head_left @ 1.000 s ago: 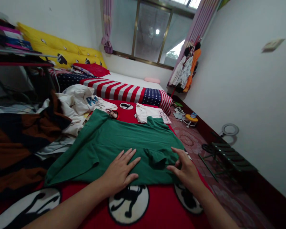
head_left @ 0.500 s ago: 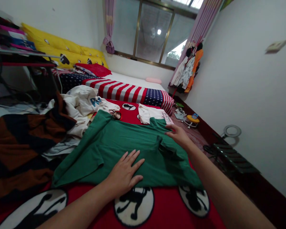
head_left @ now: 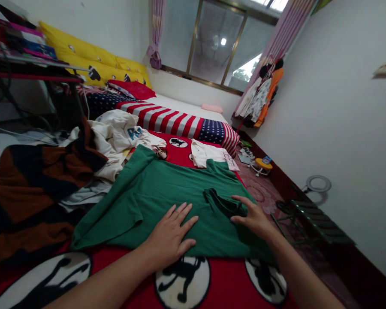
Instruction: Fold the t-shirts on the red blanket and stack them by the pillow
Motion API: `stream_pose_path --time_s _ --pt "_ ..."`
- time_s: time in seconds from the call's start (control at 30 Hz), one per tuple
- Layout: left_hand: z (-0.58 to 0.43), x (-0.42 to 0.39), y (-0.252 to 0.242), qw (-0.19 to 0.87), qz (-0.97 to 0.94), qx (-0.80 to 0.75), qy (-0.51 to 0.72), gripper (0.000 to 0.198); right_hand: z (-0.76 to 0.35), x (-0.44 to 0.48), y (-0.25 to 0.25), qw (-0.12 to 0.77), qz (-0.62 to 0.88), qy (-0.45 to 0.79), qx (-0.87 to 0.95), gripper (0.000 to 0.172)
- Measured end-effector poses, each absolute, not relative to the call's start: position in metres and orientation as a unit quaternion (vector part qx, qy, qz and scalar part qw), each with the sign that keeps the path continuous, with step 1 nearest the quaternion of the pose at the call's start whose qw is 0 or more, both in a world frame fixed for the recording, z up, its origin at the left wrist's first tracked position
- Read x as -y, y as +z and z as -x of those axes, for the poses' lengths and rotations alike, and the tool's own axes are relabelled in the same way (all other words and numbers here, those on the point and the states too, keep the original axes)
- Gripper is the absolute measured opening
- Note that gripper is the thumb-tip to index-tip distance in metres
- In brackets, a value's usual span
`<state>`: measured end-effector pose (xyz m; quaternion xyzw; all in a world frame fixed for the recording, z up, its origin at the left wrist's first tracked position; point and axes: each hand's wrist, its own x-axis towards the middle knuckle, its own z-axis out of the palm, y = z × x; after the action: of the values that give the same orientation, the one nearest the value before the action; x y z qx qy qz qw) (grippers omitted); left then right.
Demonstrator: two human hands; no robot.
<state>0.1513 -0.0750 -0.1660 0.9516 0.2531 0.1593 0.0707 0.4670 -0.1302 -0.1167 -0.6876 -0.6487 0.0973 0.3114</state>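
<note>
The left hand (head_left: 173, 234) lies palm down with fingers spread on the near part of a green shirt (head_left: 167, 180). The right hand (head_left: 252, 219) is beside the shirt's rumpled collar (head_left: 225, 205), thumb and forefinger apart; whether they touch the cloth cannot be told. The shirt is spread in front of the person across a red blanket (head_left: 135, 292) with cartoon figures in white ovals. Lifting the collar while the left palm presses down could drag the fabric askew and crease it. Beyond the shirt's far edge is a white shirt (head_left: 207, 152), near enough to be nudged if the green cloth shifts. At left, a brown-and-dark garment (head_left: 41, 189) and white clothes (head_left: 116, 128) lie heaped; the green edge could catch there.
</note>
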Motion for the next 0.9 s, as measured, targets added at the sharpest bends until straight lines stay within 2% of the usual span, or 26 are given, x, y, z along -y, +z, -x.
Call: stream_pose_path --time_s 0.07,0.1,0.23,0.37,0.53,0.7,0.8,0.9 --pt "-0.151 0.075 -0.167 0.066 -0.952 -0.252 0.160 0.060 -0.476 0.117 -0.118 0.309 0.696 0.100 0.641 0.024" --pt "-0.151 0.075 -0.167 0.064 -0.952 -0.252 0.160 0.060 -0.480 0.109 -0.118 0.304 0.711 0.089 0.628 0.019" --pt "-0.151 0.075 -0.169 0.060 -0.953 -0.250 0.162 0.059 -0.488 0.078 -0.120 0.268 0.784 0.031 0.558 0.024" --pt "-0.150 0.075 -0.169 0.065 -0.951 -0.248 0.170 0.059 -0.488 0.064 -0.135 0.252 0.821 -0.025 0.511 0.018" --pt "-0.151 0.075 -0.167 0.081 -0.950 -0.249 0.168 0.060 -0.481 0.066 -0.142 0.226 0.835 -0.066 0.498 0.021" --pt "-0.151 0.076 -0.166 0.089 -0.950 -0.254 0.161 0.061 -0.447 0.080 -0.124 0.291 0.730 -0.174 0.594 0.024" --pt "-0.150 0.077 -0.165 0.094 -0.948 -0.256 0.162 0.062 -0.414 0.093 -0.130 0.277 0.648 -0.105 0.701 0.019" --pt "-0.150 0.078 -0.165 0.112 -0.946 -0.258 0.162 0.060 -0.392 0.101 -0.146 0.231 0.641 -0.060 0.730 0.025"
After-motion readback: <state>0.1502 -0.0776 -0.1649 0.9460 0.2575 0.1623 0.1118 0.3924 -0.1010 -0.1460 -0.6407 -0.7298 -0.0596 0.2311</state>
